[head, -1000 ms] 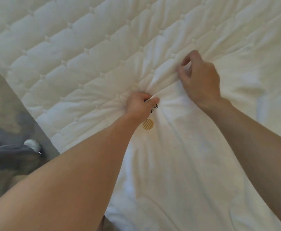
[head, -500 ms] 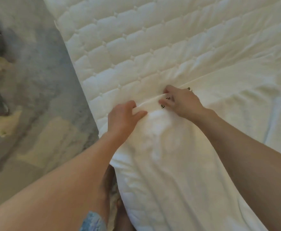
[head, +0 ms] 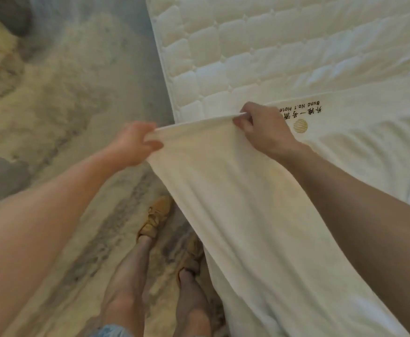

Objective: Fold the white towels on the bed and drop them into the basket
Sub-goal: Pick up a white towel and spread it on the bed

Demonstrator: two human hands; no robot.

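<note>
White towel [head: 235, 203] taut between 2 grips [head: 133, 142] [head: 264, 128]

Quilted white mattress [head: 247, 45], with a white towel [head: 357, 147] spread over the near corner, gold logo up, one side draping off. Mottled grey-beige carpet [head: 65, 93] below, 2 tan shoes [head: 156, 216] on it.

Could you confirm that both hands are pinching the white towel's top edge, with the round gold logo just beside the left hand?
Not quite: the head view shows the round gold logo beside the right hand, not the left hand. Both hands do pinch the white towel at its top edge.
</note>
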